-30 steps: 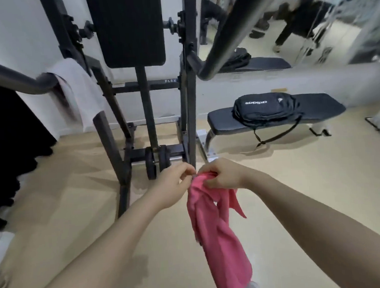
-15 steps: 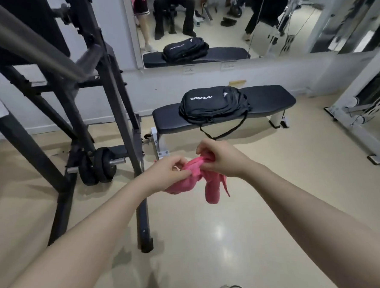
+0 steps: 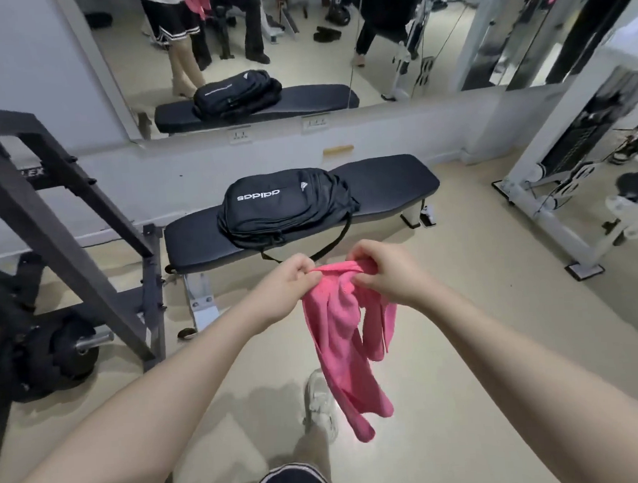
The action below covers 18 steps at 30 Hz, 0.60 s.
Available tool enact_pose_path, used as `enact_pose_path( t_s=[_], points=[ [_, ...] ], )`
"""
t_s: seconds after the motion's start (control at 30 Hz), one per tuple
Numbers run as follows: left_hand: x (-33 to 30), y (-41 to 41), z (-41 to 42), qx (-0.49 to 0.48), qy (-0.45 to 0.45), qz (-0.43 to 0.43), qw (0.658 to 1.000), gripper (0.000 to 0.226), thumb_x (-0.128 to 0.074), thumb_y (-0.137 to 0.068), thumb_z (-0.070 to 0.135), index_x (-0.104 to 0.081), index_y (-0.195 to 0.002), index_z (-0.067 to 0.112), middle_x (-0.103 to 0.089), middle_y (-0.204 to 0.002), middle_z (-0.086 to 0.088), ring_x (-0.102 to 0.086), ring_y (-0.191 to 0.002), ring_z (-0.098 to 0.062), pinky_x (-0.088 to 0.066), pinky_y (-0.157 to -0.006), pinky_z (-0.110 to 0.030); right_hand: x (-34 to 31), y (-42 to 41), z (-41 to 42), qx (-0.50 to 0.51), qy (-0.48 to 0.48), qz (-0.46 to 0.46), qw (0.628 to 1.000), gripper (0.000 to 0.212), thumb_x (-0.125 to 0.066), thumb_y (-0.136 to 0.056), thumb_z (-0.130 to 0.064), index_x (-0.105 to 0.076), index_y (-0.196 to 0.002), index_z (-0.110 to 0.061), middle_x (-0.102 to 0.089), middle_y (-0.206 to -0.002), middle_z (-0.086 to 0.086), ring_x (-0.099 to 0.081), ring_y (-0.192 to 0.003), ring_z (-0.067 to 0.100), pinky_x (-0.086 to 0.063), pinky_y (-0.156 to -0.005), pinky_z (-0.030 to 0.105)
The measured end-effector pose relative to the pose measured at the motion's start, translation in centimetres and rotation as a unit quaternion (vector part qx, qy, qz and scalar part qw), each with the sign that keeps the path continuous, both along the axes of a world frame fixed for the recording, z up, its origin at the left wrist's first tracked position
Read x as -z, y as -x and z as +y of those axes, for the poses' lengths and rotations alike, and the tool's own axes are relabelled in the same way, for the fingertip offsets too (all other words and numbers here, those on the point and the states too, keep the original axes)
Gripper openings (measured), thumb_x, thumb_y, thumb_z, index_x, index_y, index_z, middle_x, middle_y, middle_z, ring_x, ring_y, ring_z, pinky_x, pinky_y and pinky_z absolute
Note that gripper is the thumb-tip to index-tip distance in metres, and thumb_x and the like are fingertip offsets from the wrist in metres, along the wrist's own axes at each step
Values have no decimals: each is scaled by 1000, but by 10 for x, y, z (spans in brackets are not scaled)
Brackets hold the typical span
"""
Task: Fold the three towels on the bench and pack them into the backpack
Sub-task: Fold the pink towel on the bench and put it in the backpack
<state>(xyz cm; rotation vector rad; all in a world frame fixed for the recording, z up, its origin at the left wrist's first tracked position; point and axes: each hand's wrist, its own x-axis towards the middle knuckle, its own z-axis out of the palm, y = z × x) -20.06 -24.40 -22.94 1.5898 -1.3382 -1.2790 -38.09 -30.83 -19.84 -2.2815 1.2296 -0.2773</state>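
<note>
Both hands, left (image 3: 288, 286) and right (image 3: 385, 274), pinch the towel (image 3: 338, 337) by its top edge; bunched cloth risks a crooked fold before reaching the backpack (image 3: 285, 206).

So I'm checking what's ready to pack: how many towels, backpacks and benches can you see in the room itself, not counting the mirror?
Pink towel, held by both hands: 1
Black backpack: 1
Bench: 1
Total: 3

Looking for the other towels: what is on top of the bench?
Only the black backpack lies on the bench, closed as far as I can see. No towels show on the bare padding; anything under or inside the backpack is hidden.
</note>
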Motion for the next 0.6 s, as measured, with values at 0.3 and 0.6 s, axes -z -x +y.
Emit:
enact_pose_path(
  t_s=[0.3,0.6],
  points=[
    [-10,-5,-237,21,-13,-24,999,13,-60,-88,27,-59,-77,20,-53,-63,2,-45,-57,-12,-36,-57,-27,-6,4,-237,83,6,-3,996,15,-62,-76,-13,-58,-90,-14,-59,-82,1,-53,-82,22,-44,-73,35],
    [22,-8,-398,43,-3,-130,991,11,-60,-85,15,-61,-78,23,-53,-67,11,-45,-58,1,-38,-62,-18,33,10,-408,169,-69,-83,980,13,-60,-80,-7,-53,-84,-17,-62,-84,-1,-57,-80,18,-39,-71,24]
  ],
)
